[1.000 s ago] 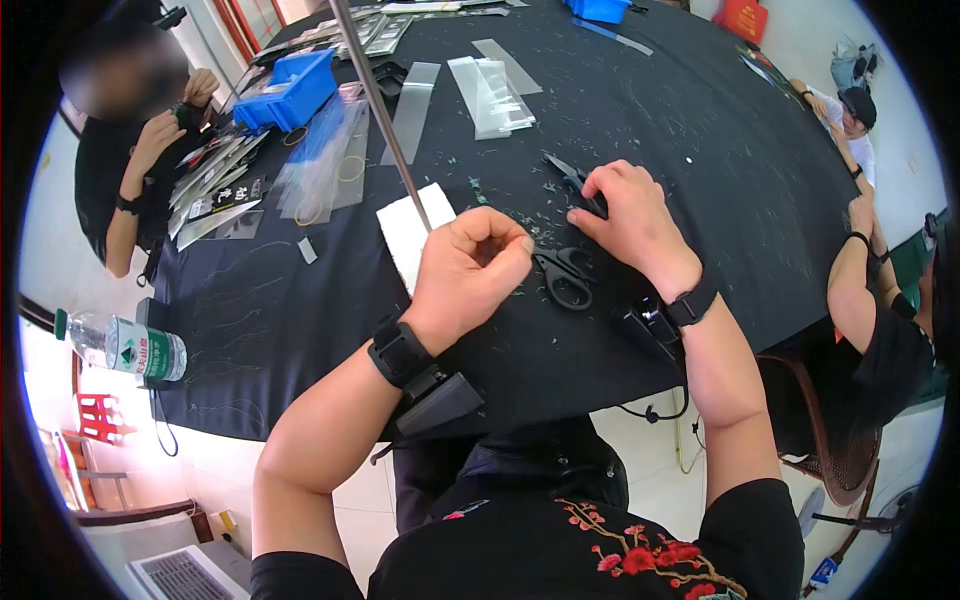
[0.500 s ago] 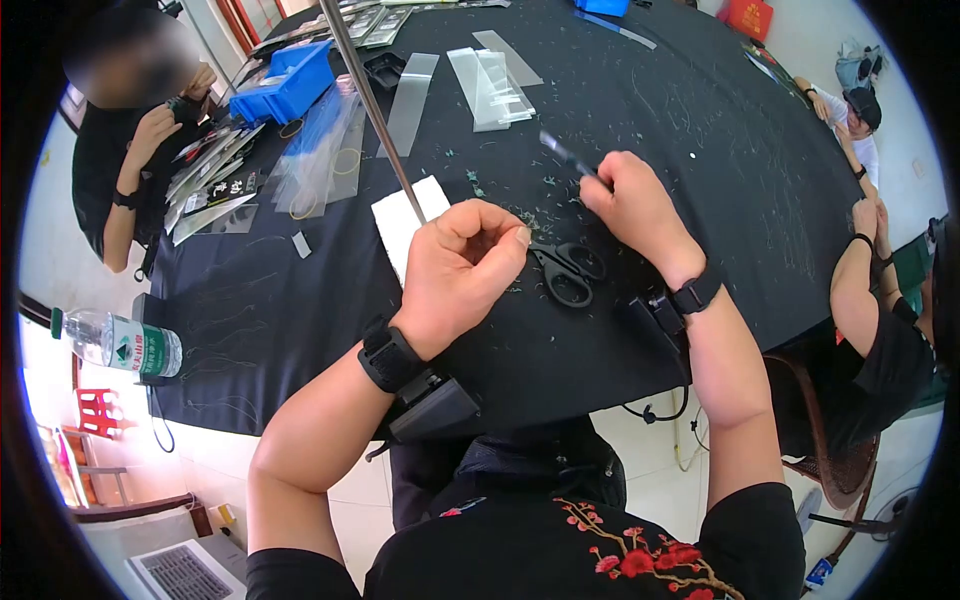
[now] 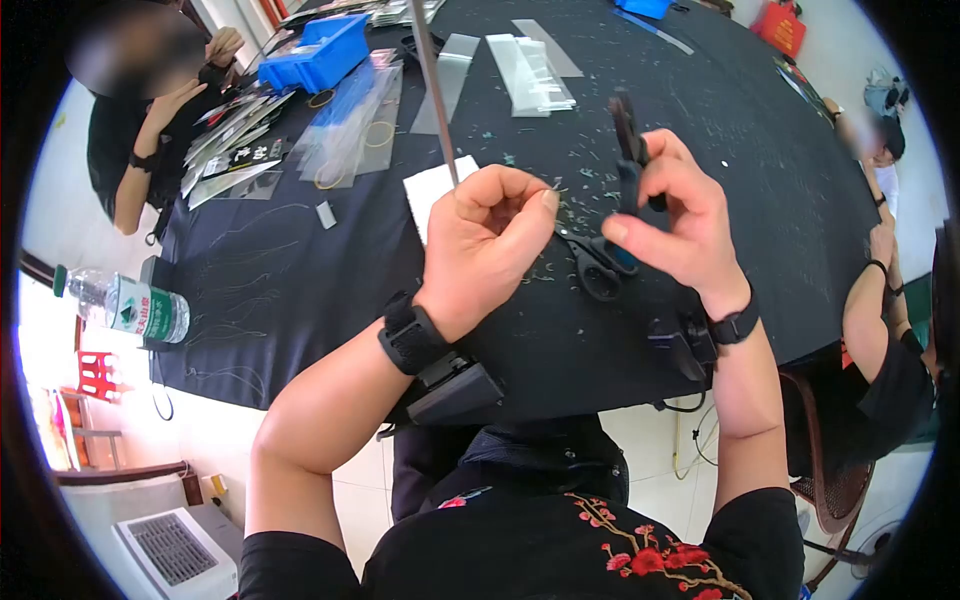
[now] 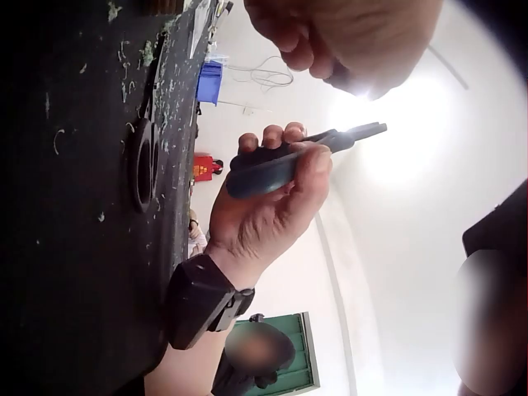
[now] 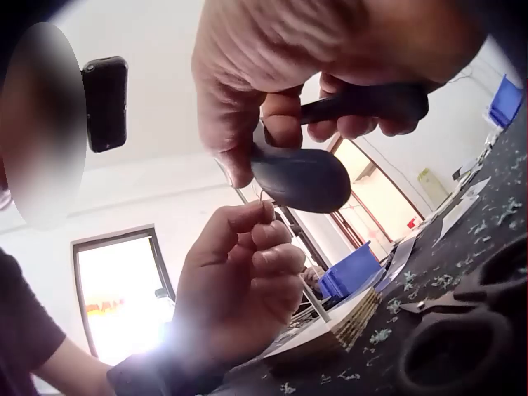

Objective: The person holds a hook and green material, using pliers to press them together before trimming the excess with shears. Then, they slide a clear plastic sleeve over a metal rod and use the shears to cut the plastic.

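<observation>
My left hand [image 3: 490, 240] is raised over the table, thumb and forefinger pinched together. A very thin, thread-like piece [image 5: 262, 198] sticks up from those fingertips in the right wrist view; its kind cannot be told. My right hand [image 3: 690, 210], to the right of it, grips dark-handled pliers [image 3: 627, 150] lifted above the cloth. In the left wrist view the right hand [image 4: 272, 198] has its fingers and thumb round the handles, and the narrow jaws point toward the left hand [image 4: 355, 37]. Black scissors [image 3: 600, 265] lie on the cloth below and between the hands.
A metal rod [image 3: 432, 90] rises from a white block [image 3: 425, 200] beside my left hand. Clear plastic strips [image 3: 530, 75], bags [image 3: 350, 125], flat packets [image 3: 235, 150] and a blue bin [image 3: 318, 55] lie further back. Small clippings dot the black cloth. A water bottle [image 3: 125, 305] lies at left.
My right hand has lifted the pliers off the cloth and turned them, their handles now upright in the head view. The left hand keeps its pinch; the head view has shifted slightly.
</observation>
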Motion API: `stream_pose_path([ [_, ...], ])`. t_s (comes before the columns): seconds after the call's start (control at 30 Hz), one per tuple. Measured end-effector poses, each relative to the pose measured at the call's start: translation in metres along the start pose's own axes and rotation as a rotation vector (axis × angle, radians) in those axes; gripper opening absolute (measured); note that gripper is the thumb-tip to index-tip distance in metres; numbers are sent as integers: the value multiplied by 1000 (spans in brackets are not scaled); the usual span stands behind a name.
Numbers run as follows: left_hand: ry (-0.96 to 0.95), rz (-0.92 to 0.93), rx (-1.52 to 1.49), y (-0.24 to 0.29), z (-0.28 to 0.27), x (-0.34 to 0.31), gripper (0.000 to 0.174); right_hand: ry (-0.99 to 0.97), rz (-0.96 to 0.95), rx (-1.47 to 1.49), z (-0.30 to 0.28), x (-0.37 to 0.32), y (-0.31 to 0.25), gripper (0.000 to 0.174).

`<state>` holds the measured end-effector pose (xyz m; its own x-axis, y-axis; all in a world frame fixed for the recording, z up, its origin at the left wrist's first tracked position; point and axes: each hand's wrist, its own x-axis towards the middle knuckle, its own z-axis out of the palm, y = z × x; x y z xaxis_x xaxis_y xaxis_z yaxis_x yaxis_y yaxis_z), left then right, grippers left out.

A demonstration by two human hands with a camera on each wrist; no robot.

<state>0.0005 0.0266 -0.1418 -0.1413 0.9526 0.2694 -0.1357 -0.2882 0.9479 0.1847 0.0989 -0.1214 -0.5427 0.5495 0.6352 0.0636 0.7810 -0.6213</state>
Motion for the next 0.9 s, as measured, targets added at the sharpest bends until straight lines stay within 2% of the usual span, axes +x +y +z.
stream_pose_path([
  [0.1,29,30,-99,1,-1,0,3,-95,-71,-34,2,3,-14,24],
  [0.3,63,63,-83,1,1,-2,3,-205,-33,-61,9,0,-13,26],
  [0.83,85,37,-43,-1,1,1,4,-188,-13,-166,13,-2,-9,30],
  [0.9,76,116,52,-2,0,3,5,-192,13,-141,13,-3,-13,30],
])
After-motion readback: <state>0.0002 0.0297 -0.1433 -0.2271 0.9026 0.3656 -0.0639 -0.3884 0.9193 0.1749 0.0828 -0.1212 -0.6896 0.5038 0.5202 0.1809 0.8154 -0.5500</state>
